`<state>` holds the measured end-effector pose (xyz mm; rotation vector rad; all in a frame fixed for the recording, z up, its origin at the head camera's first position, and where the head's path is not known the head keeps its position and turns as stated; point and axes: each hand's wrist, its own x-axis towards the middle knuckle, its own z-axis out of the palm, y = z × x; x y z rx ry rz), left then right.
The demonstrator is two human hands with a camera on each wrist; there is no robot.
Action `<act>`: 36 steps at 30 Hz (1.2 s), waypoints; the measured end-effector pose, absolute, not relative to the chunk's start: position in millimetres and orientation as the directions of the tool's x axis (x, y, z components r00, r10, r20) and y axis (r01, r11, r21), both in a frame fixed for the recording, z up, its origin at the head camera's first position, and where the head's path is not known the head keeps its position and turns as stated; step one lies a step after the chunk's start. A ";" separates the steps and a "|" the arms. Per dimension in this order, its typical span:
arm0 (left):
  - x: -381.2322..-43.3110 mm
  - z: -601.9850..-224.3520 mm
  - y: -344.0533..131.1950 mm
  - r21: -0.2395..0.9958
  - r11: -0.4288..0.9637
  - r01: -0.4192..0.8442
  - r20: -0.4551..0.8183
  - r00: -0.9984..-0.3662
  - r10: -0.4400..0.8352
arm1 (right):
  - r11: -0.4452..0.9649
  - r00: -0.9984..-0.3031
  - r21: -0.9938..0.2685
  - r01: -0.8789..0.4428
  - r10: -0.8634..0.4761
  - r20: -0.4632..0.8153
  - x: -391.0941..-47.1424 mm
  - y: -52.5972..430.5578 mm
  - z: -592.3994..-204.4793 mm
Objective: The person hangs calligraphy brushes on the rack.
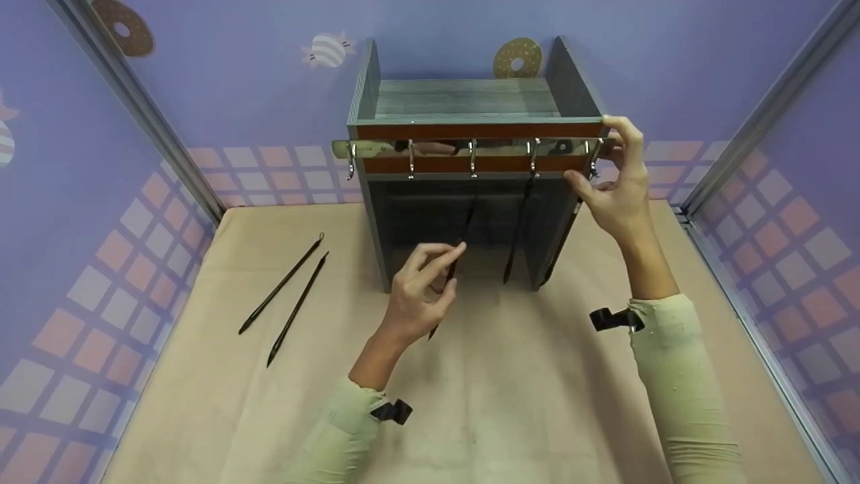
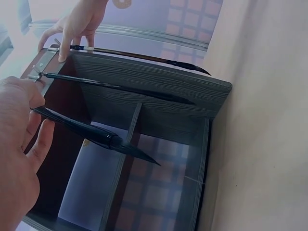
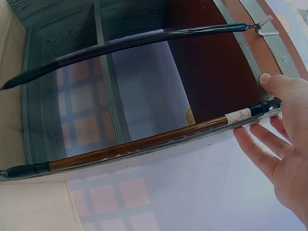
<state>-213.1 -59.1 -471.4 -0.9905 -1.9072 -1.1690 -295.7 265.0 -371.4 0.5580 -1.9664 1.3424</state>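
My left hand (image 1: pixel 420 289) pinches a dark calligraphy brush (image 2: pixel 103 136), bristle tip down, in front of the grey wooden shelf (image 1: pixel 369 87). Its upper end lies near the hooks, partly behind my fingers. My right hand (image 1: pixel 625 191) grips the shelf's upper right front corner, thumb in front and fingers on the outer side. A metal hook rail (image 1: pixel 443 148) runs across the reddish-brown front board. A black brush (image 1: pixel 516 232) hangs from the hook second from the right. A brown-handled brush (image 3: pixel 144 144) with a white label hangs at the rightmost hook.
Two dark brushes (image 1: pixel 282 286) (image 1: pixel 299 309) lie side by side on the beige cloth (image 1: pixel 470 417), left of the shelf. Purple patterned walls (image 1: pixel 255 87) stand behind and on both sides, with metal corner posts (image 1: pixel 151 121).
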 end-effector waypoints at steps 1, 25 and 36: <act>-214.1 -471.8 -58.2 0.409 0.301 0.861 0.839 -0.485 0.246 | 0.373 -0.677 -0.636 -0.676 0.029 0.736 -295.7 264.9 -371.3; -222.8 -475.8 -45.6 0.560 0.246 0.791 0.775 -0.605 0.181 | 0.390 -0.663 -0.615 -0.685 0.016 0.749 -296.6 265.3 -370.9; -225.2 -471.8 -43.3 0.556 0.237 0.797 0.780 -0.598 0.181 | 0.401 -0.663 -0.613 -0.681 0.019 0.748 -296.2 265.4 -371.0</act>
